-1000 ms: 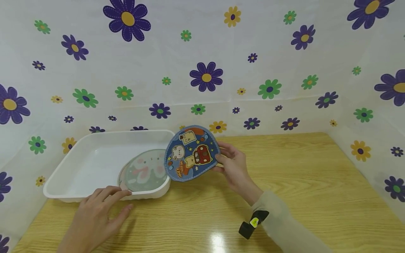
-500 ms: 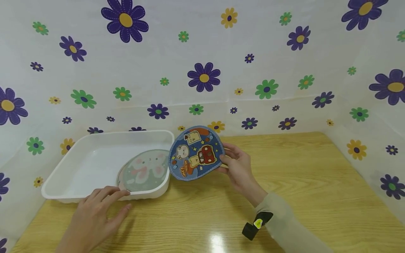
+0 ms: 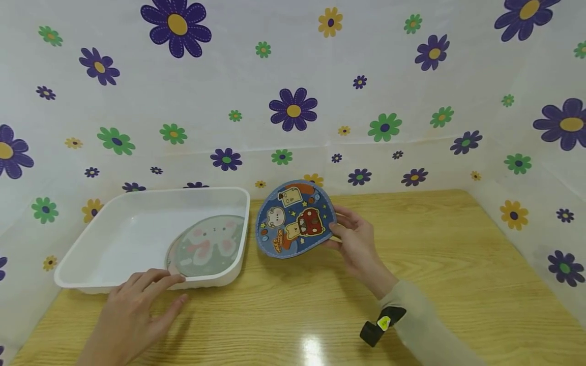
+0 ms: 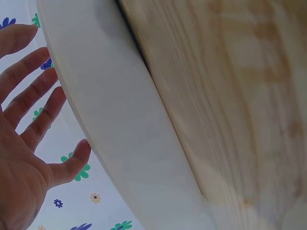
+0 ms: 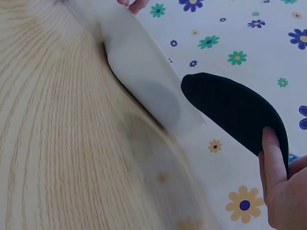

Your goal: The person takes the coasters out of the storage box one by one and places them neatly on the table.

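Observation:
My right hand [image 3: 359, 249] pinches the right edge of a rounded blue mouse pad [image 3: 297, 218], with the thumb on top and fingers beneath. Its printed face has cartoon animals, a red car and a stitched border; the right wrist view shows its dark underside [image 5: 230, 108]. The pad is held tilted above the table, just right of a white plastic tray [image 3: 110, 249]. In the tray's right part, a grey-green pad with a rabbit print [image 3: 210, 244] leans on the wall. My left hand [image 3: 133, 310] rests its spread fingertips on the tray's front rim.
The wooden table [image 3: 435, 264] extends to the right of the tray and in front of it. A white flower-printed cloth [image 3: 256, 91] stands behind and at both sides. A black strap with a small device [image 3: 382, 325] is on my right wrist.
My right hand has carried the blue mouse pad a little to the right, from overlapping the tray's corner to apart from it. The left hand stays at the rim.

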`<state>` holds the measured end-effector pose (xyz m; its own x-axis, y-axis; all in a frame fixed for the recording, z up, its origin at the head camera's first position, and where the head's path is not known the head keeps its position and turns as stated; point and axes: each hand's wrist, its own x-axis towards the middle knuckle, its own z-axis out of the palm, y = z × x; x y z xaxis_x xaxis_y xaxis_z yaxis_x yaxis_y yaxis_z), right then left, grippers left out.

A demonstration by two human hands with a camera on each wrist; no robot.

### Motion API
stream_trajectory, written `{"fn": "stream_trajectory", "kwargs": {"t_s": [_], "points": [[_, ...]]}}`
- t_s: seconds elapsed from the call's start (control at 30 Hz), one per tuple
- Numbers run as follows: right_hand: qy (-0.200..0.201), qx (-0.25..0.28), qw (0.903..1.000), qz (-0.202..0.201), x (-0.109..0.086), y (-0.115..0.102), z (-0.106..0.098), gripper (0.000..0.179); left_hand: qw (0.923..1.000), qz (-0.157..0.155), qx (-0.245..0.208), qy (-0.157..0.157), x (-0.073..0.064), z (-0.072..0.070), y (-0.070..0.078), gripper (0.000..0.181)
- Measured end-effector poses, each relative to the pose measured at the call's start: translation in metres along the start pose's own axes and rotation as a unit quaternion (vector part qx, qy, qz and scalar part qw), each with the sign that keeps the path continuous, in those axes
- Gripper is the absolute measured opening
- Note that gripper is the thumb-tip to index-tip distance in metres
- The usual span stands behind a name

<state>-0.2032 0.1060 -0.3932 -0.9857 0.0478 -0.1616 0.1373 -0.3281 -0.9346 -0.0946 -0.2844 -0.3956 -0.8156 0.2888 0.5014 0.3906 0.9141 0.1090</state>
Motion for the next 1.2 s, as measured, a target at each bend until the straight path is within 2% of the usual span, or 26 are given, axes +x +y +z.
{"fn": "stream_trajectory", "kwargs": {"t_s": [0.3, 0.77, 1.2], "points": [[0.012, -0.011, 0.9999, 0.006, 0.0, -0.001, -0.012, 0.044, 1.0, 0.004, 0.005, -0.002, 0.0, -0.001, -0.001, 0.034], [0.029, -0.018, 0.9993, 0.011, 0.0, -0.006, -0.031, 0.046, 0.9998, 0.016, -0.001, 0.014, -0.001, 0.002, -0.002, 0.035], [0.057, -0.012, 0.9982, 0.016, -0.004, -0.017, -0.057, 0.044, 0.9998, 0.011, 0.001, 0.018, -0.001, 0.002, -0.002, 0.035]]}}
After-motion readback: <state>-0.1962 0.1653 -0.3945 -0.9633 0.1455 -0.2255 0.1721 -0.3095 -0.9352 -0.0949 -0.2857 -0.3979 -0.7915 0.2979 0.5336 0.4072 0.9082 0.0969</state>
